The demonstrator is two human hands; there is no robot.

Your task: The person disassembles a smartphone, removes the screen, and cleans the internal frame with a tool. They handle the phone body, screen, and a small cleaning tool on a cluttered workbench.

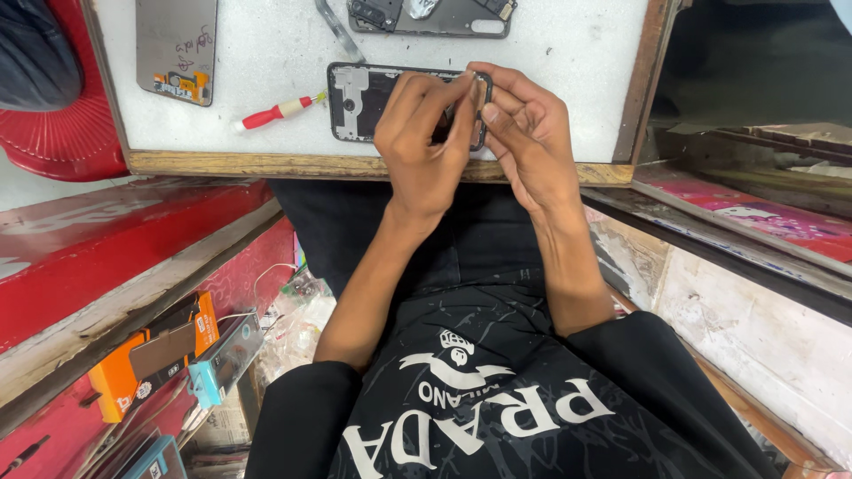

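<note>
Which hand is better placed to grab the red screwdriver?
Left hand, probably: the red screwdriver lies on its side of the opened phone; the right hand would have to cross over.

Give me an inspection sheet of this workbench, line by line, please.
Surface: white foam-topped wooden tray.
Job's things: opened black phone frame, lying flat under both hands.
Clutter: red-handled screwdriver; grey phone back panel; second dismantled phone.
Grippers: left hand and right hand pinch at the frame's right end; what they grip is hidden.
Cables: thin white wire below the tray.
Surroundings: orange box, red shelf.
</note>
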